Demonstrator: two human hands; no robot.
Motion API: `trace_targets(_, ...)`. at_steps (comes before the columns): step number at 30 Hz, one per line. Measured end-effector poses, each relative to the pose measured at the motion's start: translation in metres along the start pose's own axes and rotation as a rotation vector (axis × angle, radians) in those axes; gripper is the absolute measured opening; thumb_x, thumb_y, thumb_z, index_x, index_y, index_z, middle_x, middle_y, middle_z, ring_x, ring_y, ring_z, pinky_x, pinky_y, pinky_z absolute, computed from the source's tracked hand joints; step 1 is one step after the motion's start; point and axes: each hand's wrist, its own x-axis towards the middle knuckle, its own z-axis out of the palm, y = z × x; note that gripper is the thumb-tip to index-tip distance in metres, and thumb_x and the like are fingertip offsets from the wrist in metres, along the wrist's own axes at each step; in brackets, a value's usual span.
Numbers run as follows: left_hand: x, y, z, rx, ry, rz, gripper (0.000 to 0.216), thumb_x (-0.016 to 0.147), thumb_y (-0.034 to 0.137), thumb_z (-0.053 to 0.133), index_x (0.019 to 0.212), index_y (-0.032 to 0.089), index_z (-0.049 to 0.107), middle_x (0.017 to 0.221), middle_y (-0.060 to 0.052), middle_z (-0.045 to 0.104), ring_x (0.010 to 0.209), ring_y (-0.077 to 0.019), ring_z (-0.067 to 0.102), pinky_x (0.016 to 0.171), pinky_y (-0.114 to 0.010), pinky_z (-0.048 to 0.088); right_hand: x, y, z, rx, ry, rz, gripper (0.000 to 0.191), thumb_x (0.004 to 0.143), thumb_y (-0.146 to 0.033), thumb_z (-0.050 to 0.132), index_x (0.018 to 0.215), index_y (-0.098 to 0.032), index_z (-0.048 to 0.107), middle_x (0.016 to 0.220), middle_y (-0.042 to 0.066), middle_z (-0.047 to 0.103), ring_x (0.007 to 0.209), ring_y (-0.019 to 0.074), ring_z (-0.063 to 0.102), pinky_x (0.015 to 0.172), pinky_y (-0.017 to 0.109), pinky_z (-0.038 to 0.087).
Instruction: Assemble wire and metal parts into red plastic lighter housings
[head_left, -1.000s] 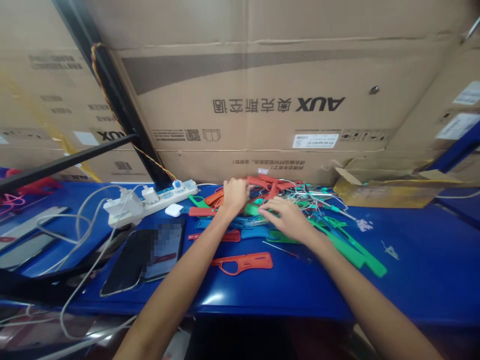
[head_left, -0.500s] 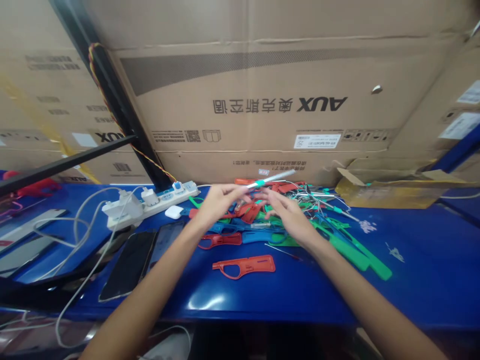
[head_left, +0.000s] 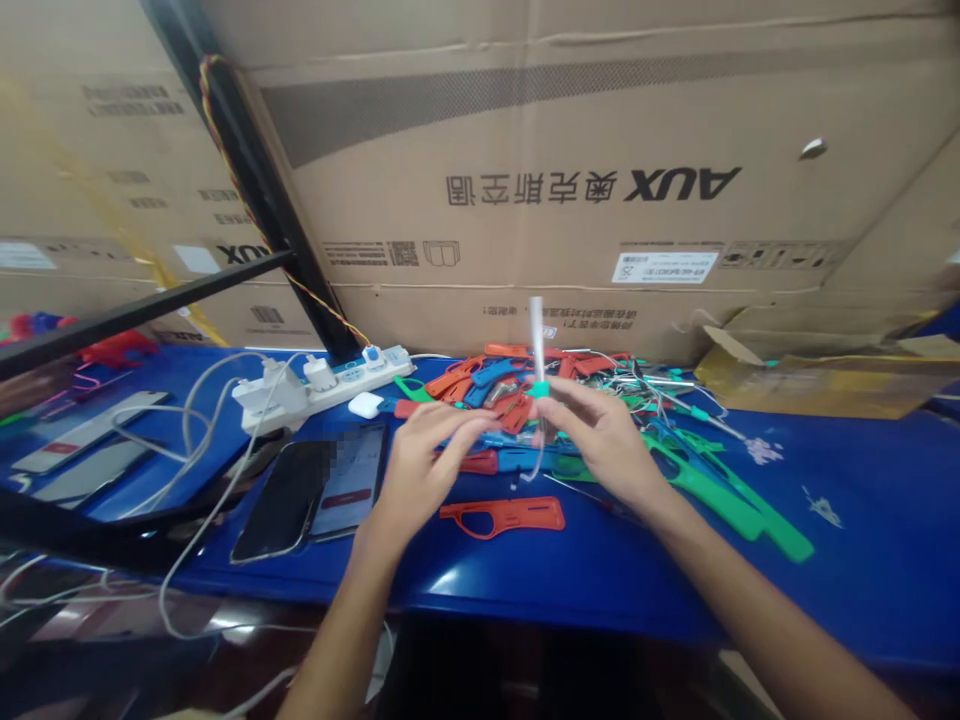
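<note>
My right hand (head_left: 611, 440) pinches a silver metal lighter tube (head_left: 538, 335) by its green collar. The tube points upward, and a thin pale wire or hose hangs below it. To its left is my left hand (head_left: 420, 465), apart from the tube, its thumb and forefinger stretched out with nothing visible between them. Just below both hands, a single orange-red lighter shell half (head_left: 517, 515) lies flat on the blue table (head_left: 600, 590). Behind the hands is a heap of red, blue and green lighter shells (head_left: 454, 378), partly hidden by my fingers.
Two phones (head_left: 277, 500) lie at the left, near a white power strip (head_left: 337, 385) with plugs and looping cables. Green shells (head_left: 739, 505) and several wired tubes spread to the right. An open cardboard box (head_left: 825, 385) stands at the back right, before large cartons (head_left: 525, 100).
The lighter tube has swung from slanting right to upright. My left hand has let go of it and drawn back left, leaving it in my right hand. The camera view has shifted slightly.
</note>
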Motion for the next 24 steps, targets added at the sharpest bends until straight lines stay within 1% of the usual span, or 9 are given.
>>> trace_targets(3, -0.036, 0.010, -0.009, 0.190, 0.242, 0.092, 0.035, 0.097, 0.022, 0.063, 0.131, 0.032, 0.062, 0.137, -0.004, 0.067, 0.127, -0.0255, 0.060, 0.107, -0.048, 0.048, -0.008, -0.001, 0.006, -0.188, -0.250, -0.044, 0.032, 0.097, -0.042, 0.063, 0.126, -0.030, 0.071, 0.088, 0.000, 0.075, 0.068, 0.0155, 0.066, 0.066, 0.033, 0.056)
trace_targets(4, -0.047, 0.014, -0.009, 0.269, 0.229, 0.145, 0.045, 0.095, 0.021, 0.066, 0.138, 0.031, 0.057, 0.148, -0.006, 0.058, 0.138, -0.0284, 0.051, 0.112, -0.051, 0.044, -0.011, 0.000, 0.009, -0.261, -0.326, -0.109, 0.031, 0.099, -0.041, 0.062, 0.127, -0.030, 0.071, 0.094, 0.001, 0.075, 0.077, 0.0172, 0.068, 0.073, 0.035, 0.056)
trace_targets(6, -0.061, 0.019, -0.009, 0.398, 0.079, 0.223, 0.054, 0.095, 0.023, 0.067, 0.145, 0.030, 0.050, 0.155, -0.008, 0.051, 0.147, -0.0315, 0.041, 0.119, -0.056, 0.033, -0.016, 0.000, 0.016, -0.354, -0.457, -0.238, 0.027, 0.102, -0.038, 0.059, 0.124, -0.028, 0.071, 0.108, 0.003, 0.075, 0.098, 0.0199, 0.068, 0.088, 0.037, 0.053)
trace_targets(8, -0.068, 0.020, -0.009, 0.464, -0.078, 0.235, 0.053, 0.098, 0.024, 0.063, 0.149, 0.027, 0.047, 0.146, -0.010, 0.060, 0.140, -0.0300, 0.050, 0.122, -0.056, 0.027, -0.020, 0.001, 0.023, -0.370, -0.535, -0.273, 0.023, 0.103, -0.037, 0.057, 0.118, -0.025, 0.070, 0.110, 0.004, 0.073, 0.101, 0.0195, 0.067, 0.090, 0.035, 0.052)
trace_targets(11, -0.072, 0.013, -0.013, 0.475, -0.110, 0.214, 0.046, 0.100, 0.020, 0.059, 0.145, 0.024, 0.050, 0.116, -0.007, 0.075, 0.105, -0.0227, 0.068, 0.112, -0.049, 0.038, -0.023, 0.001, 0.028, -0.361, -0.557, -0.187, 0.018, 0.101, -0.037, 0.061, 0.111, -0.024, 0.065, 0.101, 0.002, 0.072, 0.084, 0.0163, 0.067, 0.078, 0.030, 0.052)
trace_targets(14, -0.077, 0.004, -0.020, 0.458, -0.064, 0.217, 0.033, 0.099, 0.016, 0.061, 0.131, 0.025, 0.060, 0.102, -0.002, 0.077, 0.087, -0.0188, 0.067, 0.095, -0.041, 0.046, -0.023, 0.001, 0.028, -0.366, -0.548, -0.142, 0.013, 0.100, -0.036, 0.062, 0.106, -0.024, 0.062, 0.094, 0.000, 0.072, 0.076, 0.0147, 0.065, 0.073, 0.029, 0.049)
trace_targets(17, -0.084, -0.002, -0.028, 0.433, -0.041, 0.180, 0.024, 0.099, 0.017, 0.062, 0.122, 0.023, 0.063, 0.102, -0.003, 0.077, 0.087, -0.0186, 0.066, 0.087, -0.037, 0.047, -0.022, 0.002, 0.026, -0.390, -0.546, -0.170, 0.012, 0.102, -0.035, 0.059, 0.099, -0.024, 0.064, 0.089, -0.001, 0.071, 0.078, 0.0146, 0.065, 0.074, 0.029, 0.049)
trace_targets(21, -0.092, 0.001, -0.040, 0.421, -0.065, 0.048, 0.020, 0.100, 0.019, 0.060, 0.119, 0.025, 0.064, 0.105, -0.002, 0.075, 0.092, -0.0189, 0.067, 0.089, -0.036, 0.048, -0.022, 0.005, 0.027, -0.389, -0.493, -0.240, 0.009, 0.100, -0.031, 0.062, 0.098, -0.023, 0.066, 0.097, 0.001, 0.072, 0.086, 0.0150, 0.067, 0.079, 0.029, 0.049)
trace_targets(24, -0.092, 0.012, -0.040, 0.427, -0.110, -0.045, 0.032, 0.102, 0.021, 0.055, 0.134, 0.023, 0.055, 0.135, -0.010, 0.065, 0.123, -0.0240, 0.060, 0.101, -0.041, 0.047, -0.022, 0.007, 0.031, -0.372, -0.522, -0.245, 0.008, 0.099, -0.029, 0.064, 0.099, -0.022, 0.066, 0.096, 0.000, 0.073, 0.085, 0.0145, 0.068, 0.079, 0.027, 0.050)
